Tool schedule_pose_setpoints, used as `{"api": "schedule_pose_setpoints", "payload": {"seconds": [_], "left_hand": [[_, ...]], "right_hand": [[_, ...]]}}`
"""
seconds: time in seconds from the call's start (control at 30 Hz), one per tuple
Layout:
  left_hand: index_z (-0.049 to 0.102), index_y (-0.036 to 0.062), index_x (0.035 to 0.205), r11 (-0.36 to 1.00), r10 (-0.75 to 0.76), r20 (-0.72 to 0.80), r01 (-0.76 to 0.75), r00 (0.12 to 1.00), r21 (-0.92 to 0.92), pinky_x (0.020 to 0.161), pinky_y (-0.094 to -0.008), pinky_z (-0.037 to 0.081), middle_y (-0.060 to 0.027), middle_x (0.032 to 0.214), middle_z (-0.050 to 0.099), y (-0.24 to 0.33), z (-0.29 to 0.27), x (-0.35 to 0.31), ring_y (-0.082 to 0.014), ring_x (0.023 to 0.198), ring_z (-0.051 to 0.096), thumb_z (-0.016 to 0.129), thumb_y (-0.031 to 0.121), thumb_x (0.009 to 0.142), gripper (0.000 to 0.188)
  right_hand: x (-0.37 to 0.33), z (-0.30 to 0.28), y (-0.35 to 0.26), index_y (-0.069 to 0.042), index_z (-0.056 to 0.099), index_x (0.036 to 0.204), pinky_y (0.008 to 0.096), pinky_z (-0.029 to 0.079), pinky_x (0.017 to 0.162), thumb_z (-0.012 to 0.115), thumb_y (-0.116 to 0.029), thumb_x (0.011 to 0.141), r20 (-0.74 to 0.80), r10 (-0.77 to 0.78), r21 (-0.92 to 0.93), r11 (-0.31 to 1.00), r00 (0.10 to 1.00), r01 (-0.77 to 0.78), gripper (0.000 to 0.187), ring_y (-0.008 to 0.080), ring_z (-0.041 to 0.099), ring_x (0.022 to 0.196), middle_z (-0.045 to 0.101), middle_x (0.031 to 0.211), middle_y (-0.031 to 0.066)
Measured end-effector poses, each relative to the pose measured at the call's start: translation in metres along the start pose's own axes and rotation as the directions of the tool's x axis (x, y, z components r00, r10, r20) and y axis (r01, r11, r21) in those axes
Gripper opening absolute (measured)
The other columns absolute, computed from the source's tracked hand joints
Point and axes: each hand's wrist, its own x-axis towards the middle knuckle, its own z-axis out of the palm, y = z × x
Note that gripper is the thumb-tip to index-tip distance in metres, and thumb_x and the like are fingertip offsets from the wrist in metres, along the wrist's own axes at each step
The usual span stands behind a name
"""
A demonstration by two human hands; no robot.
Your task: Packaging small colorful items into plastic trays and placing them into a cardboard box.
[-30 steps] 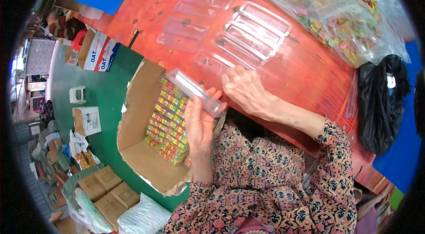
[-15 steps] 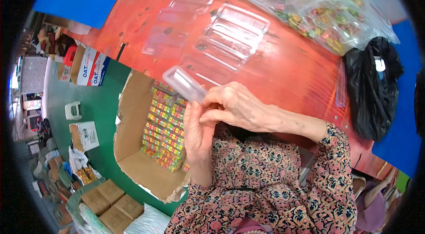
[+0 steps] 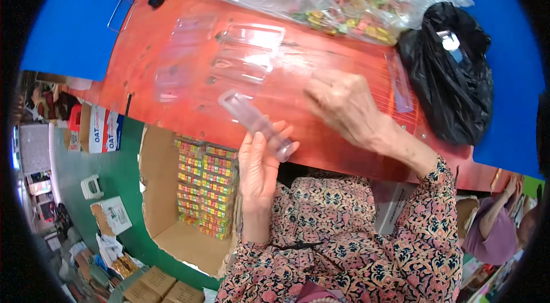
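Observation:
My left hand [image 3: 259, 165] holds a long, narrow clear plastic tray [image 3: 247, 115] near the table edge, its thumb and fingers around the lower end. The tray slants away to the upper left; I see nothing inside it. To the right, my right hand [image 3: 349, 102] is over the red table [image 3: 326, 54], apart from the tray. Its fingers bend downward and are blurred, so whether they hold anything is hidden. Several similar clear trays [image 3: 243, 68] lie on the table beyond my left hand.
Left of me stands an open cardboard box [image 3: 158, 180] with rows of colourful small-wrapped packs [image 3: 206, 188]. A big clear bag of wrapped pieces [image 3: 344, 11] covers the far side. A black plastic bag [image 3: 452, 91] sits at the right, beside a clear plastic piece [image 3: 400, 82].
My right hand has left the tray and moved right over the table. My left hand keeps the tray, its fingers now spread around its lower end. The view has shifted.

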Motion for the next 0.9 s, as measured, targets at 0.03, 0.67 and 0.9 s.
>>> {"api": "schedule_pose_setpoints", "payload": {"seconds": [0.03, 0.67, 0.9], "left_hand": [[0.044, 0.0008, 0.123, 1.0, -0.013, 0.013, 0.013, 1.0, 0.002, 0.082, -0.0491, 0.053, -0.0176, 0.113, 0.056, -0.004, -0.001, 0.0, -0.0315, 0.105, 0.057, 0.058, 0.02, 0.089, 0.041], [0.044, 0.0003, 0.121, 0.97, -0.242, 0.136, 0.24, 0.961, 0.035, 0.084, -0.0489, 0.052, -0.02, 0.111, 0.057, -0.053, 0.034, 0.002, -0.0345, 0.103, 0.058, 0.06, 0.018, 0.088, 0.041], [0.043, 0.0009, 0.123, 0.943, -0.328, 0.18, 0.309, 0.927, 0.124, 0.088, -0.0409, 0.051, -0.0194, 0.112, 0.057, -0.066, 0.051, 0.009, -0.0324, 0.107, 0.057, 0.065, 0.004, 0.079, 0.05]], "right_hand": [[-0.004, -0.003, 0.009, -0.002, 0.059, 0.076, 0.0332, 0.048, 0.051, 0.058, -0.003, 0.07, 0.001, 0.0, -0.227, 0.974, 1.0, 0.001, 0.006, 0.0227, 0.059, 0.068, 0.058, 0.077, 0.0112], [-0.13, -0.026, 0.082, -0.002, 0.051, 0.078, 0.0406, 0.046, 0.057, 0.067, -0.018, 0.077, -0.098, 0.606, -0.461, 0.675, 0.789, -0.576, 0.022, 0.0307, 0.058, 0.069, 0.055, 0.075, 0.0128], [-0.121, -0.057, 0.057, 0.004, 0.058, 0.077, 0.0342, 0.044, 0.052, 0.06, -0.009, 0.08, -0.139, 0.657, -0.071, 0.74, 0.741, -0.669, 0.013, 0.0232, 0.058, 0.056, 0.06, 0.067, 0.0128]]}}
